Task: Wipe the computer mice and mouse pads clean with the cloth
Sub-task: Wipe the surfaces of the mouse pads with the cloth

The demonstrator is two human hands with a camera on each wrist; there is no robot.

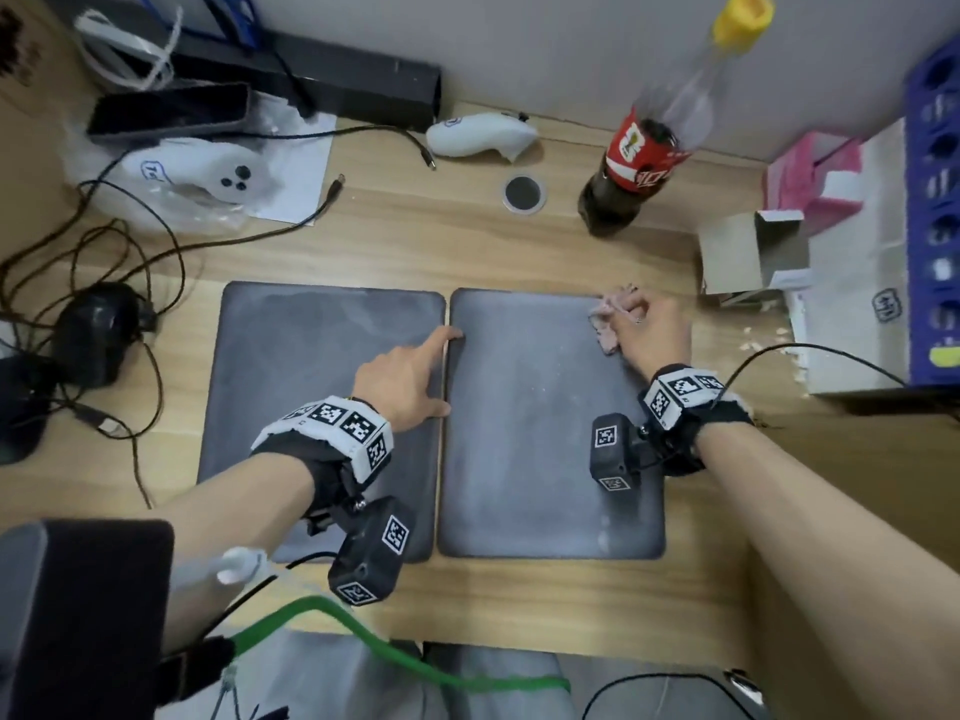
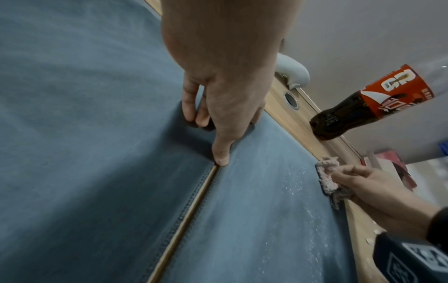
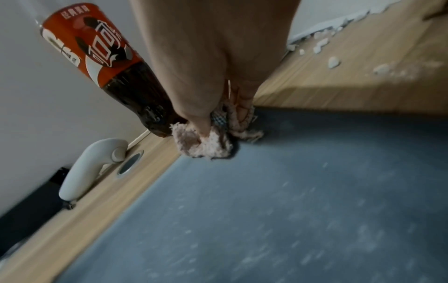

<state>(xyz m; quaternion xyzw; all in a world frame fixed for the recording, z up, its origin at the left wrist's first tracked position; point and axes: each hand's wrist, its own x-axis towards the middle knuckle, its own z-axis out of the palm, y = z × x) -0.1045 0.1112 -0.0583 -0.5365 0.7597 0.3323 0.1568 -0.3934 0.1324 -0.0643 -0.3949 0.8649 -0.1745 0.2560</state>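
Grey, dusty and side by side on the wooden desk (image 1: 519, 252) in the head view lie the left mouse pad (image 1: 291, 387) and right mouse pad (image 1: 535, 433), two black mice (image 1: 96, 332) well off to the left among cables, while the left hand (image 1: 405, 379) rests on the seam and the right hand (image 1: 652, 330) grips the pinkish cloth (image 1: 605, 330) at the right pad's far right corner. From the left wrist, the thumb presses beside the gap between the pads, the other fingers (image 2: 194, 103) straight on the left pad's edge, holding nothing. From the right wrist, fingers curl tightly round the bunched cloth pressed onto the pad, a cola bottle (image 3: 116, 72) just beyond.
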